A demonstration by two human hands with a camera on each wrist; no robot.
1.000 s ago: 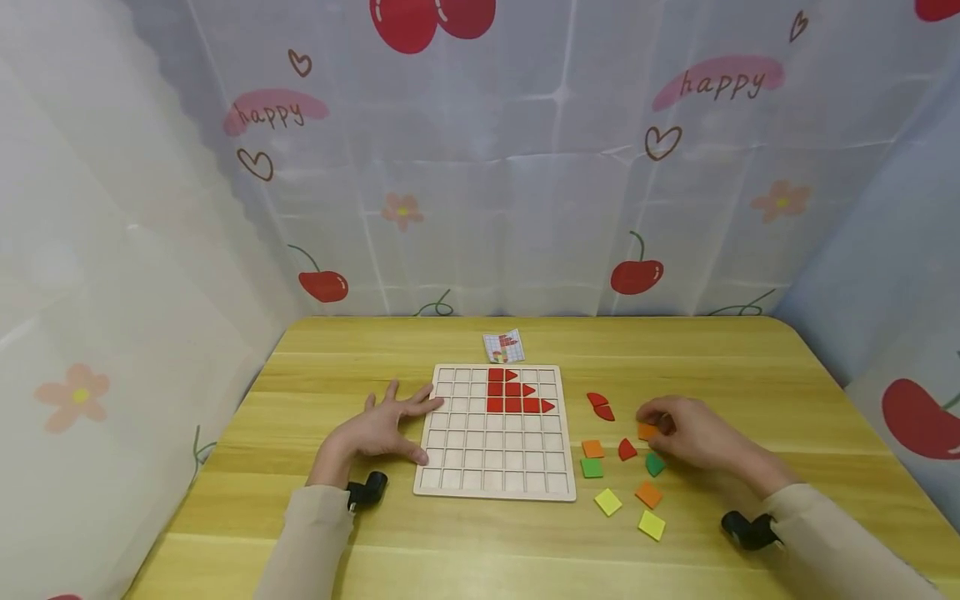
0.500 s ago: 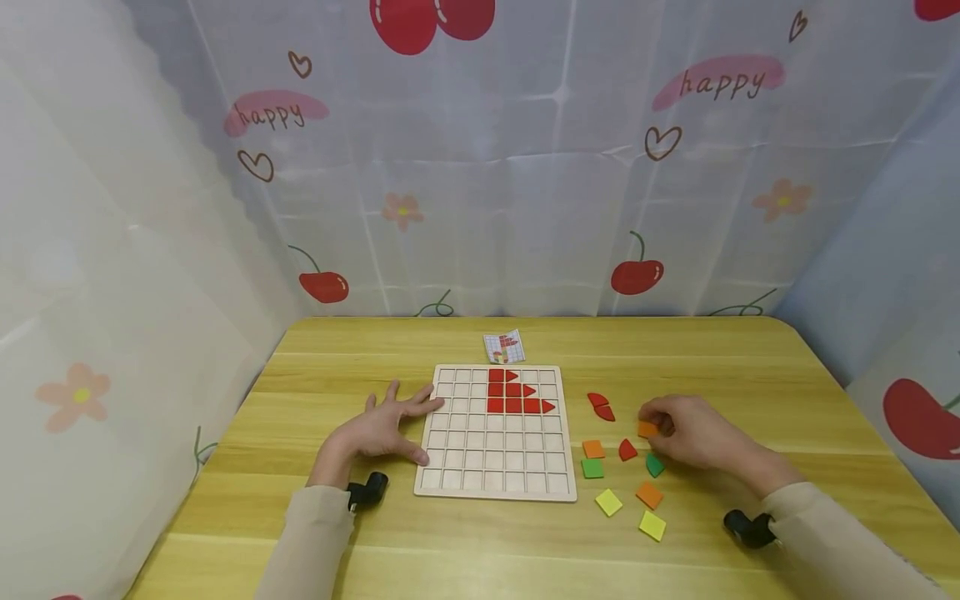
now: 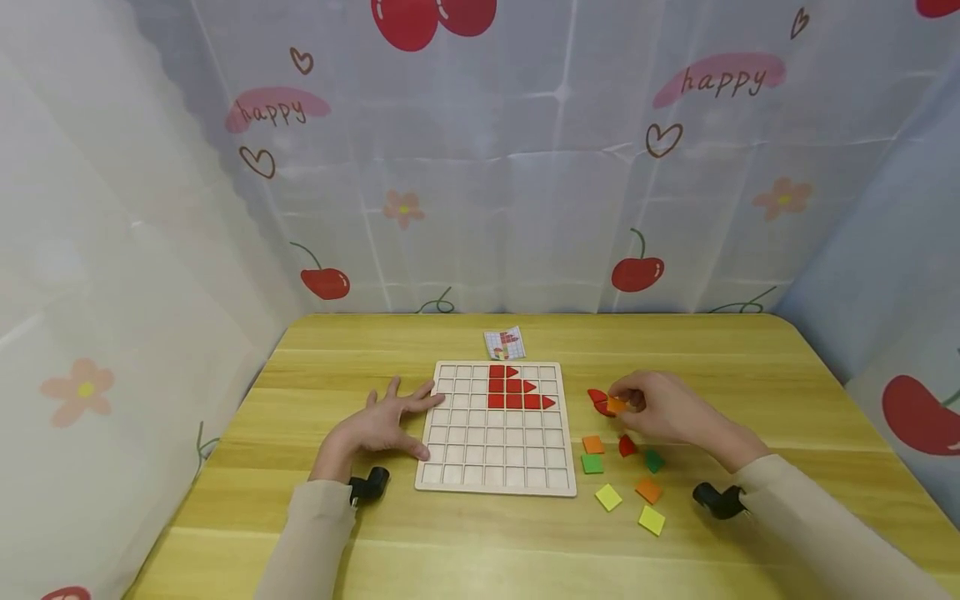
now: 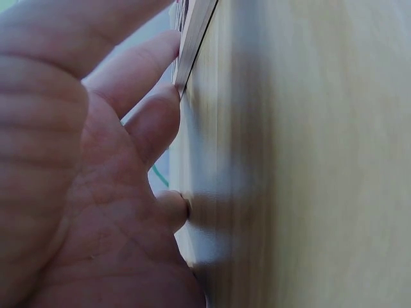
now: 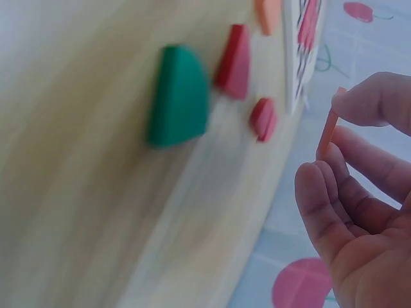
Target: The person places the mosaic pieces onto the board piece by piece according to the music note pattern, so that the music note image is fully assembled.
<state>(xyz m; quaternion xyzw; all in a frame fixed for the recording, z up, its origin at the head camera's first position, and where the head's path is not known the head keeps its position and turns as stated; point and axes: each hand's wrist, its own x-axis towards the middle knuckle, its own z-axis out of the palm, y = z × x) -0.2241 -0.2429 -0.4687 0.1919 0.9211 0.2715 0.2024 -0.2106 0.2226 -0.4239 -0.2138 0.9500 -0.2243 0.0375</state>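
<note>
Between thumb and fingers my right hand (image 3: 663,407) pinches an orange square tile (image 5: 329,130), lifted off the table in the right wrist view. In the head view that tile overlaps two red quarter-round tiles (image 3: 597,396). My left hand (image 3: 384,425) has its fingers spread, thumb and fingertips at the left edge of the pale wooden grid board (image 3: 476,457); the left wrist view shows fingertips right on the board's edge. Rows of red square tiles (image 3: 513,402) ending in red pointed tiles (image 3: 548,402) fill cells at the board's upper right.
A small pattern card (image 3: 505,342) lies behind the board. Right of the board are orange tiles (image 3: 593,444), a light green tile (image 3: 592,463), a red quarter-round (image 3: 627,446), a dark green quarter-round (image 5: 182,96) and yellow tiles (image 3: 608,497). A printed curtain (image 3: 525,208) stands behind the table.
My right hand has picked up the orange tile from the table and moved left and away from me, toward the two red quarter-rounds. My left hand stays at the board's edge.
</note>
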